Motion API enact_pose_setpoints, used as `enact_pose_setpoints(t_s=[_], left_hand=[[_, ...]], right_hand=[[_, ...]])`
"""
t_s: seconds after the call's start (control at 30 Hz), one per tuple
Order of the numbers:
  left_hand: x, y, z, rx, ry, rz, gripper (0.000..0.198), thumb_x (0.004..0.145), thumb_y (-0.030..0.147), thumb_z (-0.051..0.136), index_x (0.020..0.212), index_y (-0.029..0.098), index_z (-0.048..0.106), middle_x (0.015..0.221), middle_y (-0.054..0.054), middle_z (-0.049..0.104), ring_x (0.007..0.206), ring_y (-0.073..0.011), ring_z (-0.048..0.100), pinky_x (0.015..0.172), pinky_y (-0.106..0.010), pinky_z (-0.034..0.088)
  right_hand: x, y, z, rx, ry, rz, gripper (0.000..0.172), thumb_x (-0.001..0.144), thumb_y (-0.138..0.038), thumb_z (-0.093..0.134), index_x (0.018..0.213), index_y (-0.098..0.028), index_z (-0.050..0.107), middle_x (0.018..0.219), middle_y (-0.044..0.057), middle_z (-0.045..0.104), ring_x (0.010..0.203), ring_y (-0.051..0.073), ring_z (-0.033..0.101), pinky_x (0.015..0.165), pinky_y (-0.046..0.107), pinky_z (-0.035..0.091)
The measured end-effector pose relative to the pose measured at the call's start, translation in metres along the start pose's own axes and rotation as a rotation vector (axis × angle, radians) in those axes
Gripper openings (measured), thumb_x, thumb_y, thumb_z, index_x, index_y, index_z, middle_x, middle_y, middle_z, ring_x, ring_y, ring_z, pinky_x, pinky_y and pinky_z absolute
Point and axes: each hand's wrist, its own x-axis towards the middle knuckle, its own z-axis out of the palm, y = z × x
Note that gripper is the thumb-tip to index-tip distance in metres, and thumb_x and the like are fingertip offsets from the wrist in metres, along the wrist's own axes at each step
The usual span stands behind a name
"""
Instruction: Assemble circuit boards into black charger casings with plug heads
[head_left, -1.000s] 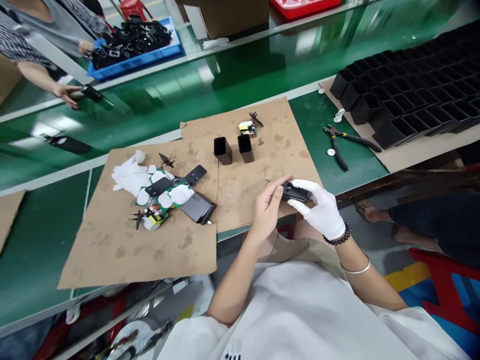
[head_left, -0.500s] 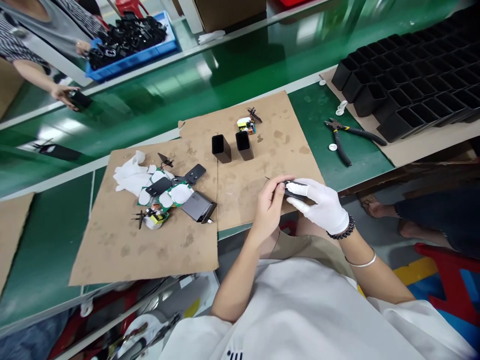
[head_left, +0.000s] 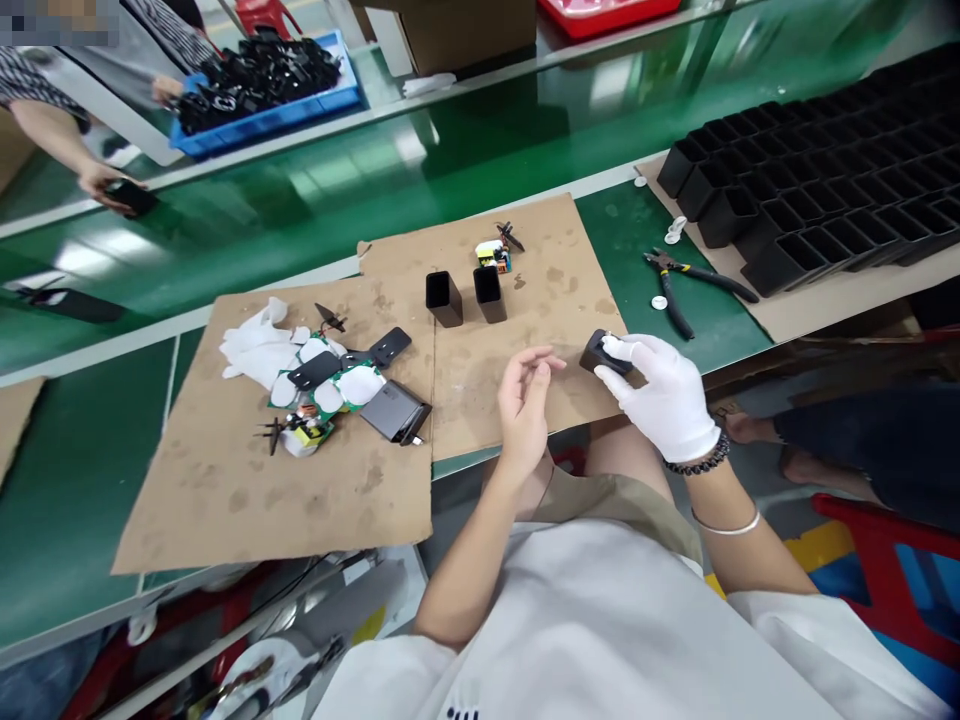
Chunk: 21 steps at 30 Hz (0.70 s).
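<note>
My gloved right hand (head_left: 660,390) grips a small black plastic case (head_left: 600,352) between thumb and fingers, just above the cardboard's right edge. My bare left hand (head_left: 529,405) is apart from it, palm turned inward, fingers loosely extended and holding nothing. Ahead of my hands, two open-topped black cases (head_left: 491,296) stand upright on the cardboard sheet (head_left: 555,260). Behind them lies a small circuit assembly (head_left: 493,254) with a yellow part and black prongs. Farther left, green circuit boards with white discs (head_left: 360,387) lie beside a dark grey charger-like block (head_left: 396,412).
Black-handled cutting pliers (head_left: 675,290) rest on the green table, right of the cardboard. Rows of open black cases (head_left: 817,190) fill the far right. A crumpled white glove (head_left: 259,345) lies left. Across the green belt, a co-worker's hand (head_left: 109,190) holds a black case near a blue tray (head_left: 262,125).
My hands have separated. My right hand has moved slightly right with the black case, and my left hand has let go of it. The co-worker's hand has shifted left.
</note>
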Motion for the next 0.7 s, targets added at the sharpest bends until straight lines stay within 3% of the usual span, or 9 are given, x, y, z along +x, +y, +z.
enact_pose_setpoints(t_s=[0.07,0.13,0.23,0.33,0.47,0.6,0.7], left_hand=[[0.000,0.000,0.000,-0.017,-0.001,0.020,0.026,0.094,0.044,0.065,0.104,0.020,0.068,0.090,-0.004,0.074,0.091,-0.0160,0.070,0.092,-0.030,0.054],[0.000,-0.001,-0.001,-0.014,0.005,0.023,0.026,0.094,0.044,0.064,0.104,0.020,0.067,0.090,-0.004,0.073,0.090,-0.0162,0.070,0.091,-0.031,0.054],[-0.001,-0.001,-0.002,0.016,0.007,0.011,0.025,0.094,0.043,0.062,0.105,0.020,0.067,0.091,-0.004,0.073,0.090,-0.0171,0.070,0.089,-0.031,0.054],[-0.002,0.001,-0.003,0.024,-0.026,-0.012,0.023,0.095,0.041,0.061,0.105,0.020,0.066,0.093,-0.005,0.072,0.092,-0.0176,0.070,0.090,-0.032,0.054],[-0.003,0.002,-0.003,0.007,-0.055,-0.034,0.022,0.094,0.040,0.061,0.103,0.020,0.065,0.091,-0.004,0.071,0.092,-0.0177,0.070,0.091,-0.032,0.054],[-0.003,0.001,-0.002,-0.015,-0.067,-0.038,0.021,0.094,0.039,0.062,0.103,0.020,0.065,0.090,-0.004,0.071,0.091,-0.0175,0.069,0.090,-0.032,0.054],[-0.002,0.001,-0.002,-0.053,-0.074,-0.048,0.018,0.094,0.035,0.061,0.103,0.020,0.065,0.090,-0.004,0.072,0.091,-0.0170,0.070,0.090,-0.031,0.054]], right_hand=[[0.004,0.000,-0.002,0.188,0.023,0.148,0.026,0.084,-0.031,0.075,0.107,-0.022,0.070,0.109,0.009,0.076,0.101,0.028,0.074,0.083,0.041,0.065],[0.009,-0.003,-0.005,0.548,-0.004,0.346,0.032,0.086,-0.040,0.073,0.112,-0.023,0.066,0.113,0.007,0.075,0.097,0.024,0.075,0.071,0.034,0.066],[0.015,-0.009,-0.012,0.921,-0.191,0.526,0.035,0.097,-0.051,0.053,0.115,-0.024,0.065,0.114,0.008,0.076,0.093,0.021,0.076,0.059,0.029,0.065],[0.020,-0.018,-0.019,1.052,-0.358,0.538,0.040,0.102,-0.051,0.041,0.119,-0.026,0.067,0.128,0.008,0.073,0.112,0.018,0.073,0.069,0.027,0.067],[0.023,-0.025,-0.025,1.148,-0.437,0.550,0.043,0.106,-0.051,0.035,0.125,-0.029,0.067,0.141,0.004,0.066,0.130,0.014,0.063,0.084,0.026,0.066],[0.026,-0.024,-0.027,1.247,-0.433,0.611,0.040,0.106,-0.051,0.038,0.124,-0.033,0.068,0.139,-0.001,0.066,0.130,0.010,0.063,0.090,0.025,0.063],[0.032,-0.024,-0.026,1.191,-0.434,0.572,0.042,0.107,-0.051,0.034,0.123,-0.034,0.069,0.138,-0.001,0.067,0.122,0.013,0.068,0.093,0.032,0.063]])
